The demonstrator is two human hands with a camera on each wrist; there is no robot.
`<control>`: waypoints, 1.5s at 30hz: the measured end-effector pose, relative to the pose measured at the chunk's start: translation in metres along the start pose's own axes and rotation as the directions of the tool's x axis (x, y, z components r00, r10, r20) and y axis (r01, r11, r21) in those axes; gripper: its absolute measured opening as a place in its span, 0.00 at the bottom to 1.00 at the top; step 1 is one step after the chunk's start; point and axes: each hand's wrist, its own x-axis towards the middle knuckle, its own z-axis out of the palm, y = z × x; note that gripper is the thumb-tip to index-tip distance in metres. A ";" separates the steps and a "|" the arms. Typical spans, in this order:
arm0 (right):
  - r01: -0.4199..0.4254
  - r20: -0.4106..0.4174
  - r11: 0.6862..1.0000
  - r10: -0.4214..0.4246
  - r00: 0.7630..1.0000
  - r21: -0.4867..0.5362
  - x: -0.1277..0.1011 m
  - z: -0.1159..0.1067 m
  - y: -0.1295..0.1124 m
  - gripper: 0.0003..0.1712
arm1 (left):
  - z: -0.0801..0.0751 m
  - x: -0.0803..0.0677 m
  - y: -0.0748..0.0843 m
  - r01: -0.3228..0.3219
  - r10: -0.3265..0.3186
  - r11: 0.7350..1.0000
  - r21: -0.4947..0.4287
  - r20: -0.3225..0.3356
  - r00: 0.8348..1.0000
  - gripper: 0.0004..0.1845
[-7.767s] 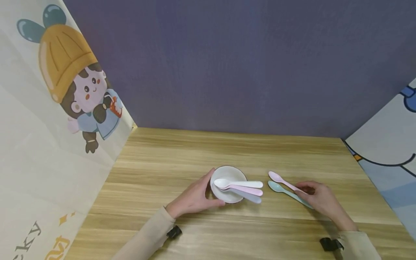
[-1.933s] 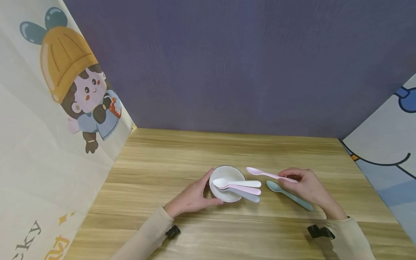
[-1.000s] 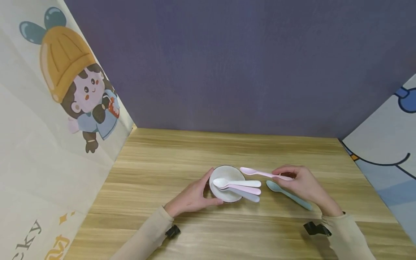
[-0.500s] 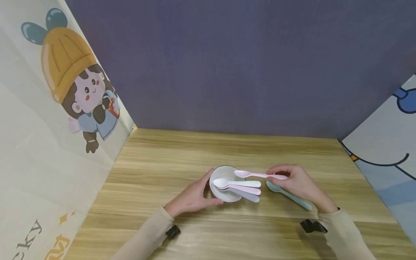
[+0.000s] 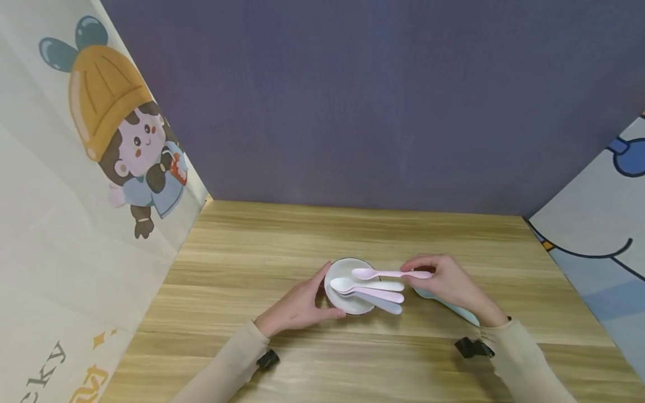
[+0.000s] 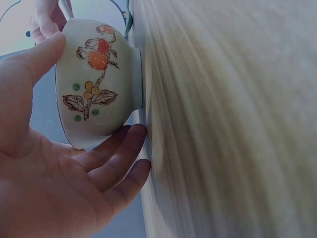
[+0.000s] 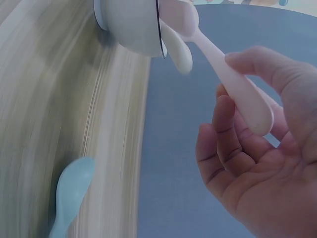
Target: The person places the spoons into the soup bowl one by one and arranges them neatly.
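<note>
In the head view my left hand (image 5: 302, 308) holds a small white bowl (image 5: 343, 265), thumb on the near side and fingers round the far side. The left wrist view shows fruit and leaves painted on the bowl's outside. A white spoon (image 5: 380, 285), a pink spoon (image 5: 387, 295) and a grey spoon (image 5: 385, 304) rest in it, handles over the right rim. My right hand (image 5: 448, 282) pinches another pink spoon (image 7: 223, 67) by its handle, its scoop above the bowl. Partly beneath that hand, a teal spoon (image 5: 461, 313) lies on the table.
The bowl stands on a wood-grain table (image 5: 322, 364). A dark blue-grey panel (image 5: 373, 112) rises behind it. White printed panels close off the left side (image 5: 60, 235) and the right side (image 5: 599, 224).
My right hand picked the second pink spoon up from beside the teal one and has carried it left, its scoop now above the bowl. My left hand stays on the bowl.
</note>
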 end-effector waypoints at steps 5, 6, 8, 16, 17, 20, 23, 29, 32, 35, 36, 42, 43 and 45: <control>0.019 0.018 0.999 -0.019 1.000 0.035 0.006 0.008 -0.002 0.07 | 0.001 0.001 -0.002 0.007 -0.007 1.000 0.003 0.002 1.000 0.64; 0.021 0.020 0.999 -0.022 1.000 0.040 0.007 0.009 -0.003 0.07 | 0.001 0.001 -0.002 0.009 -0.009 1.000 -0.001 0.001 1.000 0.64; 0.026 0.023 0.999 -0.027 0.999 0.043 0.009 0.012 -0.003 0.07 | 0.000 0.001 -0.002 0.014 -0.014 1.000 -0.003 0.001 1.000 0.64; 0.051 0.026 0.997 -0.052 0.998 0.049 0.014 0.019 -0.003 0.07 | 0.000 0.000 -0.002 0.021 -0.021 1.000 0.001 0.006 1.000 0.65; 0.054 0.028 0.997 -0.056 0.998 0.047 0.015 0.020 -0.004 0.07 | 0.000 0.000 -0.002 0.020 -0.020 1.000 0.002 0.006 1.000 0.65; 0.056 0.028 0.998 -0.057 0.998 0.040 0.018 0.022 -0.006 0.08 | 0.000 0.000 -0.002 0.014 -0.014 1.000 -0.002 0.006 1.000 0.65; 0.049 0.036 0.998 -0.051 0.998 0.044 0.021 0.024 -0.008 0.09 | 0.001 0.001 -0.001 0.009 -0.009 1.000 -0.005 0.006 1.000 0.64; 0.036 0.066 0.998 -0.040 0.997 0.055 0.026 0.029 -0.007 0.10 | 0.001 0.001 0.000 0.005 -0.005 1.000 -0.003 0.013 1.000 0.64; 0.044 0.075 0.997 -0.048 0.996 0.062 0.029 0.031 -0.007 0.10 | 0.000 0.001 -0.001 0.007 -0.007 1.000 -0.004 0.010 1.000 0.64; 0.052 0.087 0.996 -0.059 0.994 0.077 0.031 0.033 -0.006 0.11 | 0.000 0.002 -0.001 0.006 -0.006 1.000 -0.001 0.008 1.000 0.64; 0.055 0.089 0.996 -0.062 0.994 0.076 0.031 0.034 -0.006 0.11 | 0.000 0.002 -0.001 0.006 -0.006 1.000 0.001 0.008 1.000 0.64; 0.057 0.102 0.997 -0.062 0.993 0.050 0.033 0.036 -0.003 0.12 | 0.000 0.002 -0.001 0.013 -0.013 1.000 0.002 0.011 1.000 0.64; 0.054 0.105 0.997 -0.059 0.993 0.046 0.033 0.037 -0.003 0.12 | 0.000 0.002 -0.001 0.015 -0.015 1.000 0.000 0.011 1.000 0.64; 0.043 0.109 0.998 -0.047 0.993 0.040 0.033 0.038 -0.002 0.12 | 0.000 0.002 -0.001 0.018 -0.018 1.000 -0.001 0.012 1.000 0.64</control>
